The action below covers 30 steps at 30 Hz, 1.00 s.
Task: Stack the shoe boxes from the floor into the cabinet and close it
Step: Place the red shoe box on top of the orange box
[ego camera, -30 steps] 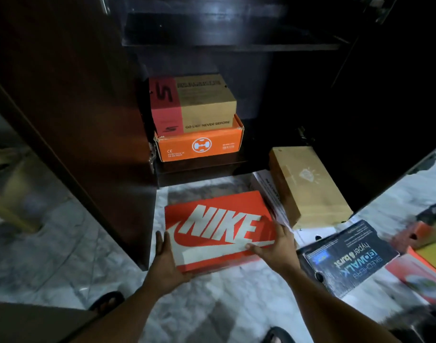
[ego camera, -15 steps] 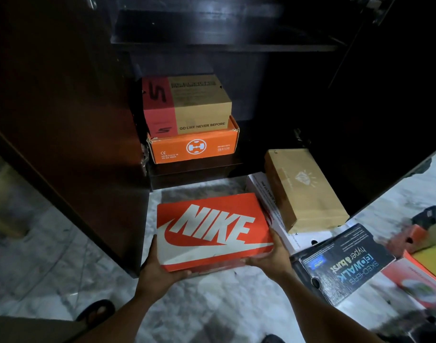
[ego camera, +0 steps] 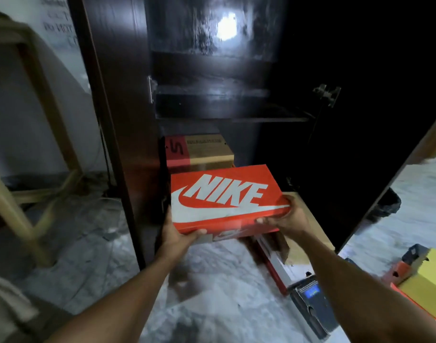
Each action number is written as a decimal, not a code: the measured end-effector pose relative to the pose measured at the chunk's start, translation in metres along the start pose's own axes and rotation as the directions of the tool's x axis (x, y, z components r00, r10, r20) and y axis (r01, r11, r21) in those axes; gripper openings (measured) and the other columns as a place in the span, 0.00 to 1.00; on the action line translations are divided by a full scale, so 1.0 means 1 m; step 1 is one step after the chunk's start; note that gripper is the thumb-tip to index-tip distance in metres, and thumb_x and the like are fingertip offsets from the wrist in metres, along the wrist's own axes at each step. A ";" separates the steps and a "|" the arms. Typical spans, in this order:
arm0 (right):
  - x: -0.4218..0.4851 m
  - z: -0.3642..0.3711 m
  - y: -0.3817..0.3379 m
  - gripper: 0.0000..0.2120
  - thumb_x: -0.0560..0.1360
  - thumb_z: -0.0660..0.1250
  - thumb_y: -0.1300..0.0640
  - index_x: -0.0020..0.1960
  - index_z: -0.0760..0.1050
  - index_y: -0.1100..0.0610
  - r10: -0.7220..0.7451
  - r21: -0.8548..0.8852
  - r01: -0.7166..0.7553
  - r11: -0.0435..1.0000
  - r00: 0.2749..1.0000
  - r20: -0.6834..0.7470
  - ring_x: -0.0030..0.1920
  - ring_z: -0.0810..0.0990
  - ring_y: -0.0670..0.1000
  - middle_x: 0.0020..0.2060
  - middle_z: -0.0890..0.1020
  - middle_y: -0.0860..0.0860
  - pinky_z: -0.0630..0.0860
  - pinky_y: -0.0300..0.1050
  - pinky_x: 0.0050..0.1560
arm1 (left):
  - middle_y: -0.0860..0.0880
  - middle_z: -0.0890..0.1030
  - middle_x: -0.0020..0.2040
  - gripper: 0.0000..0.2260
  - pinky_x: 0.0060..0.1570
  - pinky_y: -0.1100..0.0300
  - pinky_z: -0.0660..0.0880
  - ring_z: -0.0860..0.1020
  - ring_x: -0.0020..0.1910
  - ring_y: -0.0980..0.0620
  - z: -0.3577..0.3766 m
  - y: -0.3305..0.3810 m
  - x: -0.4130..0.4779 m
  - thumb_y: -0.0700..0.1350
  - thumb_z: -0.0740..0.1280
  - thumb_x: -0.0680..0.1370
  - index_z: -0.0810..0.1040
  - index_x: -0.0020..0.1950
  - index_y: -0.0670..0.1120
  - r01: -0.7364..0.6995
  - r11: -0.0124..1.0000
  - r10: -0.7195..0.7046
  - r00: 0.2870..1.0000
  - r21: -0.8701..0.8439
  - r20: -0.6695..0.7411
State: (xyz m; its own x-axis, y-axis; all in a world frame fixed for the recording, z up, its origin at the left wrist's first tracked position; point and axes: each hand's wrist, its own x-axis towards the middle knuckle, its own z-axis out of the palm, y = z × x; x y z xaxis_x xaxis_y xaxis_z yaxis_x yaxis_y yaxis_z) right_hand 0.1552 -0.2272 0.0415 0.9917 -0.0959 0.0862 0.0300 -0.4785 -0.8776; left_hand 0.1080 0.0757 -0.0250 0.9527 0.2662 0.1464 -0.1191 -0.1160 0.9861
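Clamping the orange shoe box [ego camera: 227,199] from both sides, the fingers [ego camera: 198,232] of the left hand [ego camera: 175,231] and right hand [ego camera: 288,219] are curling round its near corners. The box is hanging before the cabinet [ego camera: 212,70], close to the brown box [ego camera: 207,152] inside. Lifting it level above that box, then sliding it on squarely, is looking wisest.

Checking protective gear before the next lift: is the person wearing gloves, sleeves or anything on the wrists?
No. Both the left hand and right hand are bare, without gloves. The left forearm and right forearm are uncovered as far as the frame shows. No watch, band or ring is visible, though the picture is dim.
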 end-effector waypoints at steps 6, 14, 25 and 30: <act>0.058 -0.036 -0.065 0.51 0.55 0.85 0.46 0.71 0.66 0.56 -0.080 -0.145 0.069 0.987 0.994 -0.072 0.54 0.75 0.47 0.54 0.75 0.46 0.73 0.41 0.57 | 0.48 0.82 0.56 0.39 0.41 0.68 0.80 0.81 0.50 0.57 0.018 0.061 0.059 0.40 0.83 0.61 0.70 0.69 0.46 -0.078 0.996 0.074 0.993 -0.048 -0.089; 0.179 -0.009 -0.062 0.45 0.61 0.84 0.57 0.72 0.65 0.59 -0.101 0.004 0.101 0.995 0.994 0.051 0.51 0.79 0.47 0.57 0.79 0.51 0.75 0.39 0.50 | 0.50 0.82 0.55 0.39 0.54 0.50 0.80 0.82 0.52 0.52 0.033 0.044 0.164 0.43 0.83 0.61 0.72 0.69 0.46 -0.128 0.991 0.134 0.953 0.042 -0.273; 0.245 0.070 -0.040 0.40 0.61 0.83 0.51 0.67 0.67 0.55 -0.116 0.169 0.133 0.977 0.988 -0.105 0.54 0.79 0.50 0.55 0.78 0.50 0.78 0.54 0.60 | 0.37 0.70 0.65 0.38 0.62 0.52 0.69 0.72 0.63 0.40 0.040 0.021 0.220 0.44 0.80 0.67 0.66 0.72 0.38 -0.122 0.934 0.290 0.808 0.337 -0.512; 0.258 0.091 -0.041 0.36 0.61 0.81 0.46 0.60 0.64 0.50 -0.075 0.229 0.131 0.965 0.969 -0.235 0.58 0.78 0.52 0.61 0.78 0.55 0.78 0.54 0.61 | 0.34 0.69 0.62 0.28 0.59 0.47 0.73 0.73 0.62 0.38 0.056 0.013 0.235 0.36 0.76 0.70 0.67 0.63 0.34 -0.184 0.925 0.357 0.714 0.331 -0.602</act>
State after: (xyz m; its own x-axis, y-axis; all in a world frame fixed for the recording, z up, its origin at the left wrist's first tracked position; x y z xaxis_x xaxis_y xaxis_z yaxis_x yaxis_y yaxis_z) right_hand 0.4216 -0.1526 0.0567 0.9291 -0.2623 0.2606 0.1873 -0.2739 -0.9433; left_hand 0.3460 0.0827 0.0182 0.4699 0.7244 0.5044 -0.1933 -0.4731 0.8595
